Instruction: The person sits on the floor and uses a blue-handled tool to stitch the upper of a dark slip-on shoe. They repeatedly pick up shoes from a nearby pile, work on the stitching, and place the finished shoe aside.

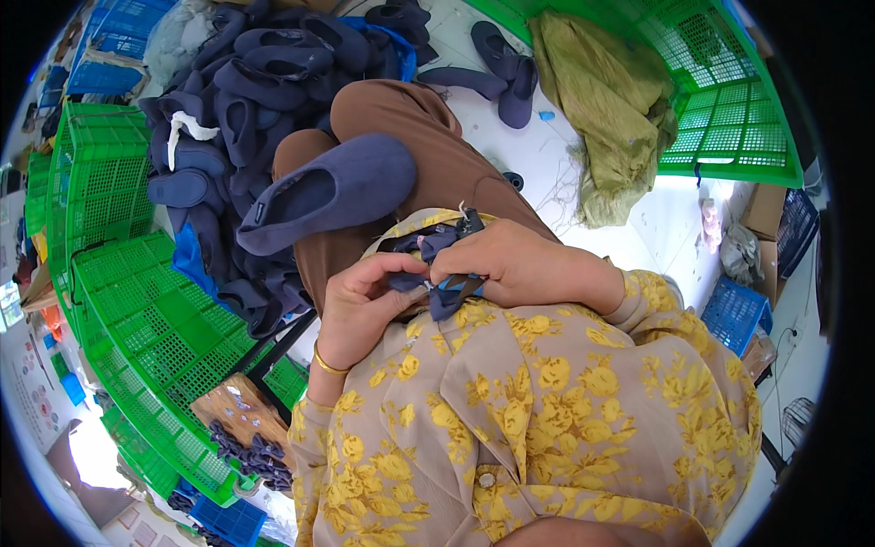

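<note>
A dark navy slipper lies across my knees, its opening facing up. Close to my belly, my left hand is closed in a pinch, thumb and forefinger meeting at a small navy cloth bow. My right hand is curled shut against the same bow from the other side. Something blue and black shows under the right fingers; its kind is mostly hidden. More navy cloth pieces lie in my lap just beyond the fingertips.
Piled navy slippers fill the far left beside green crates. Several slippers lie on the white floor ahead, near an olive sack and another green crate. At lower left, navy bows hang by a wooden board.
</note>
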Available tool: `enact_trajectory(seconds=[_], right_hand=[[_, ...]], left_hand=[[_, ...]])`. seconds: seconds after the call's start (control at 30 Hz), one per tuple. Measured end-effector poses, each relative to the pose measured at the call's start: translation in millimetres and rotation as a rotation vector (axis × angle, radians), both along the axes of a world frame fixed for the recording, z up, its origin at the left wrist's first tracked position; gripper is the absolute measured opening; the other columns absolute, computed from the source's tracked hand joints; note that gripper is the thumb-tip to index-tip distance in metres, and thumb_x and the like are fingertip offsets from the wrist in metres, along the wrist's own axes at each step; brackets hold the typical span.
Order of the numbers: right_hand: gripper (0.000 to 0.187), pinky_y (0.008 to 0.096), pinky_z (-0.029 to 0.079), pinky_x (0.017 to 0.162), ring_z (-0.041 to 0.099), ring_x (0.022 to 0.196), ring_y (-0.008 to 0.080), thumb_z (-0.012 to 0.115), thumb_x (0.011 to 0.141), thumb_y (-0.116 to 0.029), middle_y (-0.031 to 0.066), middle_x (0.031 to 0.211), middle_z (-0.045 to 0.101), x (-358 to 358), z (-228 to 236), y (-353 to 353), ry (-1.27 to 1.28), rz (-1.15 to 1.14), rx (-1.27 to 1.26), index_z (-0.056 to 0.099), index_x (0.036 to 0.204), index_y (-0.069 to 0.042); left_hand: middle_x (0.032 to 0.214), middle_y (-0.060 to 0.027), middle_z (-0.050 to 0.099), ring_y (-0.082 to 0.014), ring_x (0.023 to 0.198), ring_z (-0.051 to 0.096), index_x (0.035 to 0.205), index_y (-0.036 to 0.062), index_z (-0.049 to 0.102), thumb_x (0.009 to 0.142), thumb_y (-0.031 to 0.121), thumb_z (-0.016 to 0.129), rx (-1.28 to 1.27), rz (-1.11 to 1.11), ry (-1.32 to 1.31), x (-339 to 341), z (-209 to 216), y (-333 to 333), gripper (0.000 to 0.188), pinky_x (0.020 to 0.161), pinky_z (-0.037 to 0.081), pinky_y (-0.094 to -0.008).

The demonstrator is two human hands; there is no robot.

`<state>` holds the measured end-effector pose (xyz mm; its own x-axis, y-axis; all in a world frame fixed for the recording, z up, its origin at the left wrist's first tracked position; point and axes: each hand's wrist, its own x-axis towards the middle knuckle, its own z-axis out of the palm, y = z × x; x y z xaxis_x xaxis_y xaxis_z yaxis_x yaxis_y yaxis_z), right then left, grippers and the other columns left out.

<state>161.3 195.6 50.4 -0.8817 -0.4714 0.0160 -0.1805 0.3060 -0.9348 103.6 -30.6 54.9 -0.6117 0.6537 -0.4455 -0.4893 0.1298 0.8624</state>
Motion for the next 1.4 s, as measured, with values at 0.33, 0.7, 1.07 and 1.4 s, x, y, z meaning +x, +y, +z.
enact_trajectory(seconds=[0.33, 0.7, 1.07, 1.4], right_hand=[[0.035, 0.0448, 0.048, 0.073, 0.063, 0.087, 0.0388, 0.056, 0.074, 0.006, 0.0135, 0.093, 0.066, 2, 1, 0, -0.11, -0.004, 0.037, 0.058, 0.105, -0.01], [0.017, 0.0329, 0.049, 0.063, 0.065, 0.078, 0.0235, 0.061, 0.089, -0.01, 0.0063, 0.094, 0.063, -9, 8, 4, 0.112, -0.379, -0.013, 0.062, 0.106, -0.01], [0.024, 0.0348, 0.049, 0.058, 0.06, 0.068, 0.0243, 0.064, 0.071, -0.004, -0.0017, 0.092, 0.059, -16, 1, -20, 0.575, -0.307, 0.265, 0.062, 0.093, -0.012], [0.024, 0.0324, 0.05, 0.058, 0.063, 0.072, 0.0213, 0.065, 0.069, -0.002, 0.0006, 0.089, 0.063, -19, 2, -30, 0.546, -0.383, 0.116, 0.061, 0.091, -0.011]], left_hand=[[0.091, -0.0005, 0.066, -0.0045, 0.081, 0.059, 0.104, 0.0005, 0.063, 0.09, 0.004, 0.066, -0.034, -0.076, -0.082, 0, 5, -2, 0.015, 0.074, 0.049, -0.0199], [0.079, -0.0078, 0.065, -0.0109, 0.067, 0.06, 0.103, -0.0024, 0.059, 0.091, 0.004, 0.064, -0.048, 0.15, -0.112, 0, 5, 5, 0.015, 0.06, 0.05, -0.0233], [0.083, -0.0065, 0.065, -0.01, 0.067, 0.061, 0.107, -0.0023, 0.059, 0.093, 0.004, 0.059, 0.033, 0.189, -0.156, 0, 3, 3, 0.015, 0.062, 0.052, -0.0234], [0.077, -0.0055, 0.064, -0.0091, 0.062, 0.059, 0.104, -0.0019, 0.059, 0.092, 0.002, 0.059, 0.032, 0.246, -0.191, 2, 0, 3, 0.012, 0.059, 0.052, -0.0231]])
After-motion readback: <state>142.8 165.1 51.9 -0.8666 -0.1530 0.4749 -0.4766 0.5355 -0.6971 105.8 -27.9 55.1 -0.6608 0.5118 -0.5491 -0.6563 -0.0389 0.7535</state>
